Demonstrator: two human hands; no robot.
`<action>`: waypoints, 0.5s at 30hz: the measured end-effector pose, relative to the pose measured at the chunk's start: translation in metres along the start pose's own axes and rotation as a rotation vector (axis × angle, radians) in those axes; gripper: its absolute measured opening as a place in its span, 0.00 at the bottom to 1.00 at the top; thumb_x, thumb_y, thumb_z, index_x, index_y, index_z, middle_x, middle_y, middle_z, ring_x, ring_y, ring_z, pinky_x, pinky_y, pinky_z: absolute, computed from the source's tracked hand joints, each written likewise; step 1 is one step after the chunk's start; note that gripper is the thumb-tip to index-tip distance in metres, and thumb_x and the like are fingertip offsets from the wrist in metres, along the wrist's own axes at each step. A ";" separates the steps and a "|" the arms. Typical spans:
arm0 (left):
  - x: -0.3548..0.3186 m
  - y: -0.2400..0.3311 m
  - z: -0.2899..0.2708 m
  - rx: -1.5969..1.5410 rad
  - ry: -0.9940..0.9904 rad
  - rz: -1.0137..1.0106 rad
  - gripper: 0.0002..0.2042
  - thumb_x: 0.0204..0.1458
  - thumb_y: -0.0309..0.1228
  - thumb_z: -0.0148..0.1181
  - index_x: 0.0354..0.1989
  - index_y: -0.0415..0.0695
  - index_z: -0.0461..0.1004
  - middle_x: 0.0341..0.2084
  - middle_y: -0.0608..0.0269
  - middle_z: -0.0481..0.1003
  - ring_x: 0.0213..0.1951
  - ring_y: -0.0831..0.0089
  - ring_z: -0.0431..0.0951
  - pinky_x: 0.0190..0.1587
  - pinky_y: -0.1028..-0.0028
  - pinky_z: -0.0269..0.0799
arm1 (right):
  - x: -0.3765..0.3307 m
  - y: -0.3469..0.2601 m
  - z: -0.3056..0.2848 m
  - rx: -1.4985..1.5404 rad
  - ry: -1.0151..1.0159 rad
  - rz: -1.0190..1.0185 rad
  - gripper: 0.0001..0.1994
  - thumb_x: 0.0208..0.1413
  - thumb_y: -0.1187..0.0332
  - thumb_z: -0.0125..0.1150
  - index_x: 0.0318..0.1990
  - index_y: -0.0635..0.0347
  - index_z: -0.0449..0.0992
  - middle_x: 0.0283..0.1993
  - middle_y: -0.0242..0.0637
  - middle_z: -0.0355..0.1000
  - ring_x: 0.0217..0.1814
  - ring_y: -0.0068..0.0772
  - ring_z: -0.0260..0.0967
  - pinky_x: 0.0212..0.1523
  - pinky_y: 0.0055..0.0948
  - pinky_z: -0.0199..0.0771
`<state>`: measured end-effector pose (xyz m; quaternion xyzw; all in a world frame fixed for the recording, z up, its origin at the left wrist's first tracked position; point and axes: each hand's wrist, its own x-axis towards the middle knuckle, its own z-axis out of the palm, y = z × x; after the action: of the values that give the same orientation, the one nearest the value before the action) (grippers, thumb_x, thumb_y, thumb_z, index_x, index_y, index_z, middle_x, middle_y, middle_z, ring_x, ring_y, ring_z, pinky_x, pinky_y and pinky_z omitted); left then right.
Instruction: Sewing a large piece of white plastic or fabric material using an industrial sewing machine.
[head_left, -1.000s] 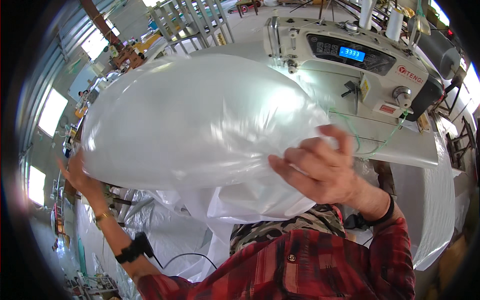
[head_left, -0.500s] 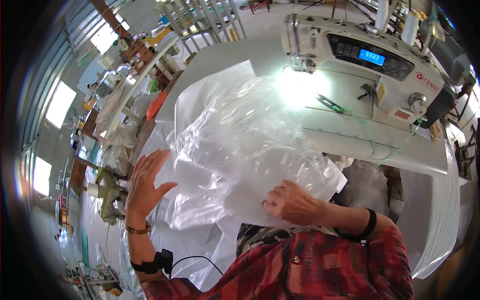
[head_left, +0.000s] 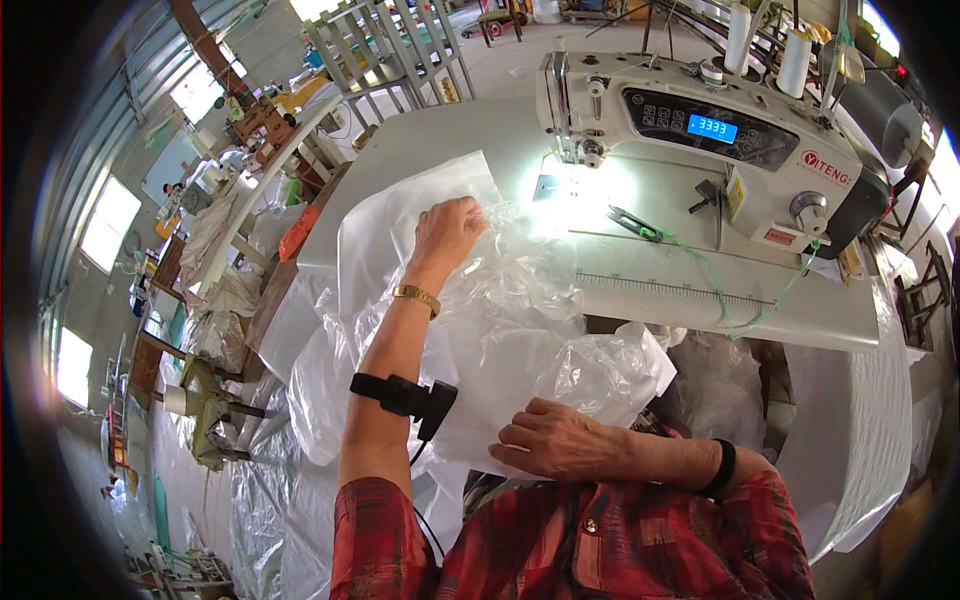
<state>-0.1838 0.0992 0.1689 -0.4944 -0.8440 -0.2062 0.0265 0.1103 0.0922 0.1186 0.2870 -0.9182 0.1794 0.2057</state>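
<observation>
Crumpled clear plastic sheeting lies across the near left of the sewing table and hangs over its front edge. My left hand reaches far over it, fingers closed on the plastic a little left of the lit needle area. Close to my body, my right hand is curled at the near edge of the sheeting; its fingers appear to pinch the plastic, though the fingertips are partly hidden. Under the far part of the clear plastic lies a smoother, whitish sheet.
A white sewing machine with its lamp on stands at the far right. Thread snips with green cord and a small black tool lie on the table. Thread cones stand behind. More plastic bulges below the table's front edge.
My left hand has moved from beside the sheeting, where it was open, to its far part and closed on it. My right hand has drawn slightly nearer my body. The plastic has settled lower.
</observation>
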 end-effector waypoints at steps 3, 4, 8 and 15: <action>0.004 -0.003 -0.008 -0.266 0.151 0.075 0.15 0.52 0.40 0.64 0.29 0.37 0.77 0.21 0.60 0.77 0.27 0.66 0.78 0.34 0.66 0.71 | -0.011 0.005 -0.011 0.049 0.183 0.010 0.12 0.52 0.67 0.57 0.44 0.58 0.75 0.39 0.34 0.70 0.41 0.31 0.70 0.43 0.31 0.68; 0.003 -0.004 -0.011 -0.270 0.151 0.083 0.15 0.52 0.40 0.64 0.29 0.37 0.77 0.21 0.60 0.77 0.27 0.66 0.78 0.34 0.66 0.71 | -0.016 0.007 -0.015 0.048 0.186 0.020 0.12 0.52 0.67 0.57 0.44 0.58 0.75 0.39 0.34 0.70 0.41 0.31 0.70 0.43 0.31 0.68; -0.004 -0.009 -0.027 -0.433 0.082 0.040 0.14 0.55 0.36 0.62 0.29 0.34 0.77 0.19 0.61 0.75 0.25 0.79 0.75 0.32 0.75 0.69 | -0.030 0.021 -0.029 0.095 0.330 0.084 0.09 0.51 0.69 0.63 0.40 0.56 0.77 0.47 0.35 0.73 0.45 0.35 0.73 0.47 0.34 0.70; -0.008 -0.012 -0.032 -0.284 0.234 0.136 0.13 0.60 0.34 0.57 0.43 0.34 0.76 0.40 0.55 0.78 0.43 0.69 0.77 0.51 0.72 0.70 | -0.069 0.048 -0.042 0.253 0.819 0.715 0.05 0.60 0.73 0.58 0.38 0.65 0.77 0.39 0.45 0.76 0.40 0.45 0.73 0.40 0.36 0.73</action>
<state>-0.1951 0.0756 0.1923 -0.5216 -0.7623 -0.3771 0.0682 0.1454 0.1795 0.1113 -0.1132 -0.7747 0.4436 0.4361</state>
